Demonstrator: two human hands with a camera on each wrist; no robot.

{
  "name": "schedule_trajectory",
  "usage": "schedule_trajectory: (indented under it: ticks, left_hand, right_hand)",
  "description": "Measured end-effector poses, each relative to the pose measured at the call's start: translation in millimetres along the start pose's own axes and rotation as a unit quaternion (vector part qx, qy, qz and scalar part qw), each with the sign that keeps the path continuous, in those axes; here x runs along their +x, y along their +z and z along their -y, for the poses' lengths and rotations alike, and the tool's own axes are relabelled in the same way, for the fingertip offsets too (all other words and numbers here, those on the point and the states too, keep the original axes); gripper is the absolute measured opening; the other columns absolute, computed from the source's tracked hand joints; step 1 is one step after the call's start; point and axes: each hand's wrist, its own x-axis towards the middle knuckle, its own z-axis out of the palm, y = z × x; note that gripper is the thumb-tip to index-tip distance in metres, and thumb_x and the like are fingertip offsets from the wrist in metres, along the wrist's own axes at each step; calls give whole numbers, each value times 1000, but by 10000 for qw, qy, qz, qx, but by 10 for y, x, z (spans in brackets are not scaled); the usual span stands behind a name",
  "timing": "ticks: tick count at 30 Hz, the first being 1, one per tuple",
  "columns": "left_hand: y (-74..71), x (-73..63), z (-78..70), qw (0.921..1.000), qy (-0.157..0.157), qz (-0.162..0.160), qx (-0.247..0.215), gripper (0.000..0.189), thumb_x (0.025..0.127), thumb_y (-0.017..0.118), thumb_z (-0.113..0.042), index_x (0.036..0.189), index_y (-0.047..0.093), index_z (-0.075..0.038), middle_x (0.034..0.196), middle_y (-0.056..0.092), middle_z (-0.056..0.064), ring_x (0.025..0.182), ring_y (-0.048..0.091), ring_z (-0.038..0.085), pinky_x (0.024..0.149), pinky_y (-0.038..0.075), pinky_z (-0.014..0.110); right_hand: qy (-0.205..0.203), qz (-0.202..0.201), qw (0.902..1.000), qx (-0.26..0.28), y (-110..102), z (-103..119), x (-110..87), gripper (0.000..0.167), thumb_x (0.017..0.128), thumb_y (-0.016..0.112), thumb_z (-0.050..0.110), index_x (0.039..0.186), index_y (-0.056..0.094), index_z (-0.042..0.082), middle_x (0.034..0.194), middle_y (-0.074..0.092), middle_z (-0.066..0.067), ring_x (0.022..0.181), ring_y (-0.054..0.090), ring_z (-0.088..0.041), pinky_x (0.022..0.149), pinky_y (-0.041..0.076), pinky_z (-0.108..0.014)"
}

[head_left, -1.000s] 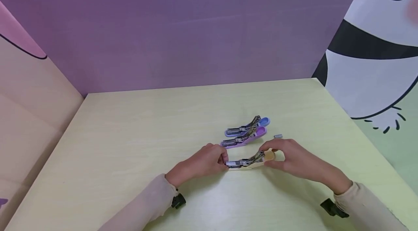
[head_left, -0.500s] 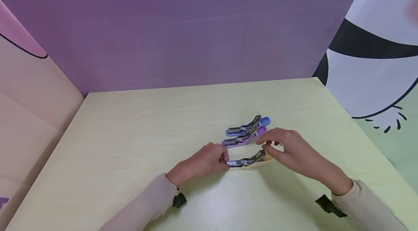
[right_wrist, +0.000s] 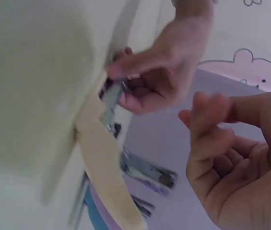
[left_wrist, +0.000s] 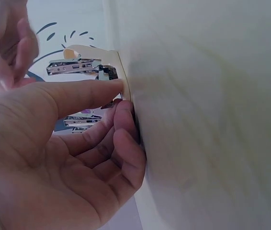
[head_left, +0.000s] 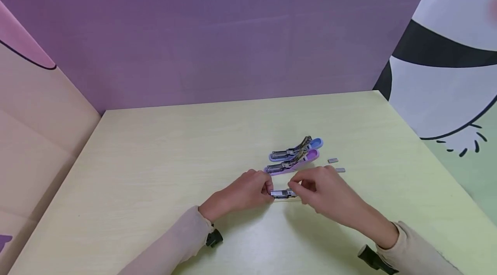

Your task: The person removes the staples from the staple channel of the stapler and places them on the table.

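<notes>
A beige mini stapler (head_left: pixel 282 194), its metal parts swung open, lies on the table. My left hand (head_left: pixel 248 191) pinches its left end between thumb and fingers, as the left wrist view also shows. Over the stapler's middle and right side is my right hand (head_left: pixel 322 188), covering that part in the head view. The right thumb and fingertips (right_wrist: pixel 212 108) are drawn together, apart from the stapler in the right wrist view, with nothing visible in them. A purple stapler (head_left: pixel 312 154) and a blue stapler (head_left: pixel 317 143) lie behind, also opened out.
Two short grey staple strips (head_left: pixel 332 160) lie right of the purple stapler, just behind the right hand. The pale table (head_left: pixel 174 145) meets a purple wall (head_left: pixel 233 42) at the back, with a cartoon-printed wall (head_left: pixel 446 93) at the right.
My right hand let go of the beige stapler's right end, lifted, then moved left over its middle. Both staple strips now show behind it. My left hand stays on the stapler.
</notes>
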Motion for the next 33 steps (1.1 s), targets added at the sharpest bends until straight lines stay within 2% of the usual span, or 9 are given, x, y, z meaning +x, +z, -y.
schedule_trajectory:
  ticks: [4,12,18,22,23,26,28,29,33]
  left_hand:
    - [1,4,-9,10000,-19,-4,19,11,85,77,-8,81,67,-10,66,58,-8,58,48,3,58,42,17]
    - [9,-6,-38,9995,2,-19,326,12,86,78,-13,82,67,-11,67,57,-10,61,47,2,58,42,17]
    - [24,-6,-33,9982,37,-78,587,13,86,79,-17,82,67,-12,66,56,-10,62,47,3,58,40,17]
    - [35,-20,-43,9977,-22,-103,668,13,86,79,-17,81,67,-12,67,56,-11,61,47,2,57,40,17]
    - [38,-26,-50,9976,-44,-107,679,13,86,79,-16,81,67,-12,66,56,-11,61,47,2,57,41,17]
    - [53,-39,-75,9971,-95,-142,748,15,86,78,-15,77,65,-12,64,55,-11,60,46,3,56,40,17]
    - [67,-47,-98,9962,-69,-207,839,18,85,77,-14,74,63,-13,62,53,-11,59,46,4,55,39,18]
    - [74,-49,-110,9956,-37,-252,897,20,85,76,-14,72,61,-14,61,52,-11,59,46,4,54,38,18]
    - [110,-49,-145,9928,96,-429,1112,26,86,75,-17,68,57,-15,59,49,-11,57,46,4,52,36,18]
  right_hand:
    - [185,556,9980,237,141,-15,9,13,98,61,13,93,73,11,59,58,8,42,52,-6,49,47,-25]
    - [367,687,9970,-47,278,-142,58,28,97,50,3,76,67,12,56,56,8,44,57,-7,52,42,-25]
    - [604,673,9959,51,333,-183,107,24,97,51,1,80,68,7,54,56,6,44,57,-9,47,44,-25]
    - [805,502,9955,53,405,-133,115,16,95,55,1,85,67,5,51,55,7,43,56,-8,84,49,-41]
    - [860,454,9953,28,430,-113,113,14,94,56,1,85,66,4,50,54,8,42,55,-8,87,46,-43]
    - [860,202,9954,-380,509,-59,103,11,91,58,1,83,64,5,48,51,10,42,52,-7,80,49,-37]
    - [675,-53,9933,-935,560,-35,96,12,88,61,0,78,61,6,50,49,8,44,48,-8,58,46,-30]
    - [576,-186,9903,-1253,582,-25,94,14,87,62,0,75,59,7,51,48,7,45,47,-9,48,39,-29]
    - [373,-573,9715,-2272,651,13,105,22,83,64,2,67,49,9,55,44,-1,49,45,-16,44,36,-33]
